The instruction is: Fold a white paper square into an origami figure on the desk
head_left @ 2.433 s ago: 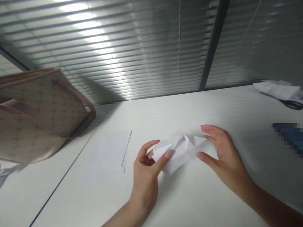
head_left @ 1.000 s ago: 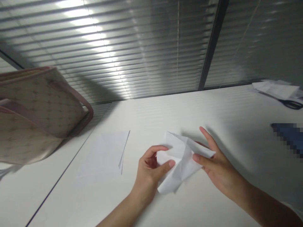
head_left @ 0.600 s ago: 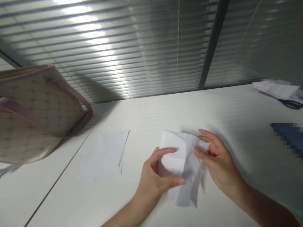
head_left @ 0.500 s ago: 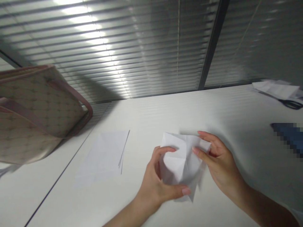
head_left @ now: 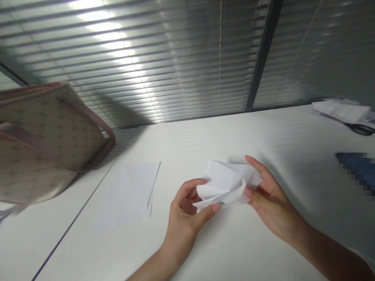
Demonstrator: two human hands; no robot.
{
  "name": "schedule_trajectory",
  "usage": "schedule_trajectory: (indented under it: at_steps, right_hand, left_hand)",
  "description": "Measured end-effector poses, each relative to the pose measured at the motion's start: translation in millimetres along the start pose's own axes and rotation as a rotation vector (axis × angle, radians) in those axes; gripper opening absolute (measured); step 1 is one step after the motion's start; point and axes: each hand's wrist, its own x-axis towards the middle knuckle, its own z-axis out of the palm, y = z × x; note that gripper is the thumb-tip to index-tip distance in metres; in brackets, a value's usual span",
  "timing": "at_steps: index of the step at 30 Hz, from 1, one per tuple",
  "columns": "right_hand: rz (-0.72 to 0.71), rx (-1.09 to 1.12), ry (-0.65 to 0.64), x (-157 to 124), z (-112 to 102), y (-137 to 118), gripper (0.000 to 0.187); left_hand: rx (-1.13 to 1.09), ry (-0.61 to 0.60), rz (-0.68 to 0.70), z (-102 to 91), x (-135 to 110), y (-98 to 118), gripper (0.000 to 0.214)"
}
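A creased, partly folded sheet of white paper [head_left: 221, 177] is held between both hands above the white table [head_left: 187, 144]. My left hand [head_left: 187, 214] grips its left side, with the thumb at the lower edge and the index finger on the upper left; the other fingers are partly hidden behind. At the right end, my right hand [head_left: 269, 199] pinches the paper with the thumb in front, and a finger reaches up along the right edge. The paper's lower part is bent up toward the middle.
Left of my hands lies a small stack of white paper [head_left: 125, 191]. A patterned handbag [head_left: 52, 144] stands at the far left. Scissors [head_left: 360, 128] lie beside paper pieces [head_left: 342, 109] at the back right, with a blurred dark blue object [head_left: 356, 168] nearer. Window blinds [head_left: 181, 58] rise behind.
The paper's lower half has come up and bent over, so the sheet looks shorter and wider. My left hand has shifted slightly left and its thumb has moved up.
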Motion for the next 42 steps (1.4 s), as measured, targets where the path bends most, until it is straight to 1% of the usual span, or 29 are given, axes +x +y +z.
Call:
schedule_trajectory:
  at_steps: [3, 5, 8, 10, 13, 16, 18, 19, 20, 23, 26, 28, 31, 32, 33, 34, 35, 36, 38, 39, 40, 42]
  right_hand:
    - [0.011, 0.027, -0.044, -2, 4, -1, 0.089]
    - [-0.011, 0.02, -0.029, -3, 5, 0, 0.096]
    - [-0.03, -0.009, -0.008, -5, 6, 1, 0.105]
    - [0.003, -0.026, -0.017, -6, 6, 2, 0.105]
    - [0.052, -0.017, -0.034, -6, 7, 1, 0.098]
    - [0.033, -0.003, -0.072, -6, 8, 0, 0.1]
    - [0.005, -0.038, -0.098, -6, 6, 0, 0.102]
    - [-0.001, -0.072, -0.103, -7, 4, 1, 0.099]
    - [-0.008, -0.111, -0.099, -7, 1, 2, 0.091]
    - [-0.059, -0.231, -0.098, -5, -11, 4, 0.051]
    - [-0.16, -0.314, -0.087, 0, -22, 4, 0.023]
    - [-0.161, -0.343, -0.075, 2, -26, 3, 0.015]
    - [-0.102, -0.345, -0.139, 2, -26, 0, 0.011]
    - [-0.08, -0.34, -0.173, 1, -24, -1, 0.012]
    - [-0.054, -0.332, -0.204, 0, -22, -2, 0.014]
    - [-0.019, -0.325, -0.23, -1, -20, -3, 0.018]
    - [0.026, -0.314, -0.249, -2, -18, -5, 0.027]
    - [0.073, -0.3, -0.257, -3, -16, -6, 0.039]
    - [0.156, -0.266, -0.263, -5, -11, -9, 0.069]
    - [0.187, -0.253, -0.267, -6, -9, -10, 0.08]
    - [0.208, -0.245, -0.272, -6, -7, -11, 0.085]
    - [0.224, -0.246, -0.276, -6, -5, -11, 0.081]
  left_hand:
    - [-0.073, 0.003, -0.068, 2.2, -2, 2, 0.039]
    - [-0.132, -0.012, -0.125, 4.4, -2, 3, 0.035]
    - [-0.163, -0.007, -0.164, 7.2, -3, 2, 0.035]
    - [-0.169, -0.006, -0.176, 8.1, -3, 1, 0.036]
    - [-0.167, 0.009, -0.18, 7.9, -3, 0, 0.035]
    - [-0.126, 0.05, -0.161, 5.4, -1, -1, 0.035]
    - [-0.029, 0.065, -0.133, 2.1, 0, -1, 0.035]
    - [0.048, 0.072, -0.109, 0.1, 1, -1, 0.035]
    - [0.134, 0.083, -0.074, -2.1, 1, 0, 0.033]
    - [0.34, 0.096, 0.065, -8.7, 2, 1, 0.027]
    - [0.402, 0.005, 0.2, -13.6, 3, -1, 0.022]
    - [0.457, -0.018, 0.328, -16.1, 4, -5, 0.019]
    - [0.592, 0.046, 0.605, -19.5, 6, -9, 0.014]
    - [0.635, 0.033, 0.692, -20.5, 7, -8, 0.015]
    - [0.672, -0.019, 0.76, -21.3, 7, -7, 0.019]
    - [0.704, -0.099, 0.807, -21.9, 7, -4, 0.024]
    - [0.733, -0.199, 0.838, -22.0, 7, 0, 0.029]
    - [0.758, -0.285, 0.847, -21.6, 6, 3, 0.035]
    - [0.774, -0.383, 0.803, -19.6, 3, 9, 0.043]
    - [0.769, -0.406, 0.767, -18.1, 1, 11, 0.046]
    - [0.757, -0.418, 0.73, -16.4, -1, 13, 0.048]
    - [0.721, -0.412, 0.671, -13.0, -5, 13, 0.049]
